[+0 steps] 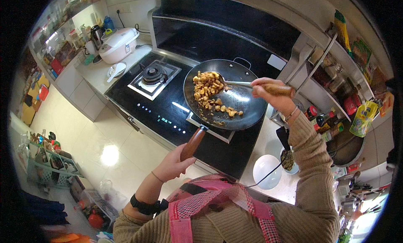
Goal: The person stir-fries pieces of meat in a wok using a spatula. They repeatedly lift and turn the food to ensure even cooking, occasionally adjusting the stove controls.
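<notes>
A black wok (242,107) sits over the right burner of a black glass gas hob (151,113). My left hand (174,164) grips its brown wooden handle (193,143) near the hob's front edge. My right hand (272,93) is closed around the wooden handle of a metal ladle (238,83), whose bowl lies among the food at the wok's left side. Browned, diced food pieces (207,88) are heaped in and around the ladle bowl, hiding most of it. More pieces trail across the wok's floor towards its lower right.
A lone burner (154,76) is at the hob's left, with a white rice cooker (119,46) beyond it. On the right counter stand a white bowl (267,172), a smaller bowl of dark greenish food (288,161) and several sauce bottles (326,120). A metal rack (315,63) stands behind.
</notes>
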The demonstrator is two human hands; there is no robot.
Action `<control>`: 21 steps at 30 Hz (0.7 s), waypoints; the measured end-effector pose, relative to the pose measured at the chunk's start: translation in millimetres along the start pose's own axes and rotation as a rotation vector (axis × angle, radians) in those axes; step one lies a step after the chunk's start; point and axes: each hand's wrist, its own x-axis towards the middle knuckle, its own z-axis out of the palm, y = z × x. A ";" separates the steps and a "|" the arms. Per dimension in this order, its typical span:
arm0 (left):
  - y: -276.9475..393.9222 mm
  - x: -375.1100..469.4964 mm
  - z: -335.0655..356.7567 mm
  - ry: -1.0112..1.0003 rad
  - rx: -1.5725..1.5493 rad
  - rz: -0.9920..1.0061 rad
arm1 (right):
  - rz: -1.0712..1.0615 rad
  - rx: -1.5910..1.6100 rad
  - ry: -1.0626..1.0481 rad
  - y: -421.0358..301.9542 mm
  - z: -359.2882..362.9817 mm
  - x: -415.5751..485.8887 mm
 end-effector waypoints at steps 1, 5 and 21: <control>-2.8 0.1 0.4 0.009 0.000 -0.008 | -0.049 -0.106 -0.060 -14.2 3.1 -1.0; -1.6 -3.6 0.6 0.018 -0.017 0.019 | -0.081 -0.293 -0.154 -72.2 10.1 -6.5; 5.4 -2.4 2.1 0.006 -0.011 0.004 | 0.317 -0.066 -0.111 -36.1 -14.1 13.9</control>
